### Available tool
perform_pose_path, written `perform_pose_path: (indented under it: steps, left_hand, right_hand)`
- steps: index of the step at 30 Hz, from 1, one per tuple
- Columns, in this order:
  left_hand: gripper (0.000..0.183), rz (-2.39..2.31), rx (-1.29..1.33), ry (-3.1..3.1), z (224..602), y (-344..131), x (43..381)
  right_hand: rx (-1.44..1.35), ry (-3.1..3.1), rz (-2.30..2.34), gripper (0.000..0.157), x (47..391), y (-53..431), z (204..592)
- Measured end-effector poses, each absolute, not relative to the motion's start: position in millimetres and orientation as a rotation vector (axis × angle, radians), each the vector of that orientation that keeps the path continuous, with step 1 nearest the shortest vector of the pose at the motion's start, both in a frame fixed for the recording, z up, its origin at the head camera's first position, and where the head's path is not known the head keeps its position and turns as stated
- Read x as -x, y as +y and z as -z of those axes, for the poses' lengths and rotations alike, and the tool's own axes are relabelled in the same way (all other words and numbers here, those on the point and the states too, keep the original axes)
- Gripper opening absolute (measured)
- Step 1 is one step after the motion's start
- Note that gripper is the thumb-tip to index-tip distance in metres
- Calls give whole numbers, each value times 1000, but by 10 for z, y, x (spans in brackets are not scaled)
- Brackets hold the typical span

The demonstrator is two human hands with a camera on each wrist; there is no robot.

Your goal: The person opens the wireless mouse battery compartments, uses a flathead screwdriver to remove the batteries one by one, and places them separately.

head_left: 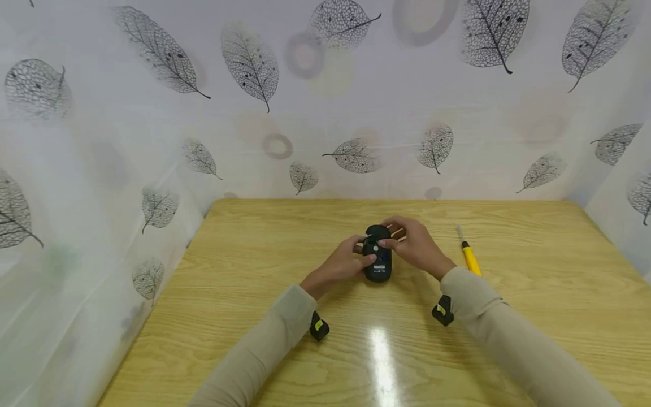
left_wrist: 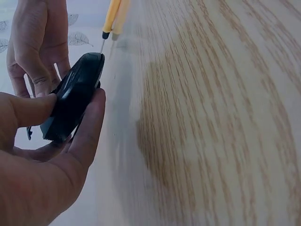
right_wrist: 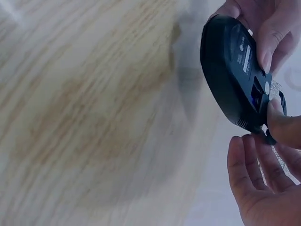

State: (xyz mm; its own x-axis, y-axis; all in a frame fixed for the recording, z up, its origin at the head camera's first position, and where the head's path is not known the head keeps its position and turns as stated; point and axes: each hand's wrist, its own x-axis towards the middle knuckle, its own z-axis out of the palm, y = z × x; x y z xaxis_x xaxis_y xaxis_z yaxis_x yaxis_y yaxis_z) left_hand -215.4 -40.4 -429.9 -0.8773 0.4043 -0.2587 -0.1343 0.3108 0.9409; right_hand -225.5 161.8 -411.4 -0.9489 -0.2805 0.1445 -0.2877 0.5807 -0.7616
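A black computer mouse (head_left: 378, 273) is held underside up between both hands, its label and a round pale spot facing up. My left hand (head_left: 347, 261) grips it from the left, thumb on the underside and fingers beneath. At its far end my right hand (head_left: 416, 244) pinches, with the thumb over the edge. In the right wrist view a slot shows in the mouse (right_wrist: 241, 66) underside, and a dark piece (right_wrist: 271, 137) stands slightly apart from the body at the right fingertips. The left wrist view shows the mouse (left_wrist: 77, 92) tilted, side on.
A screwdriver with a yellow handle (head_left: 471, 260) lies on the wooden table (head_left: 274, 226) to the right of my right hand, its blade pointing away. Behind the table hangs a pale leaf-patterned curtain (head_left: 391, 107). Small black devices hang at both wrists.
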Motion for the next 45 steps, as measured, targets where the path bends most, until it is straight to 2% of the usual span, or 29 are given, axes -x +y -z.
perform_pose_path:
  steps: [7, 14, 20, 29, 45]
  left_hand:
    - [52, -1565, -245, 2079, 4305, -446, 2157]
    - [52, -1570, -218, 2042, 4290, -520, 2150]
    - [52, -1601, -195, 1986, 4268, -552, 2138]
    - [66, -1655, -189, 1887, 4261, -539, 2124]
    - [61, -1657, -188, 1862, 4243, -552, 2094]
  right_hand:
    - [-493, -2653, -1477, 35, 2300, 1631, 4096]
    - [-353, -2617, -1640, 38, 2335, 1761, 4104]
    - [-316, -2780, -1520, 40, 2340, 1846, 4187]
    - [-272, -2916, -1324, 41, 2413, 1880, 4338]
    - [-250, -2995, -1059, 40, 2505, 1863, 4390]
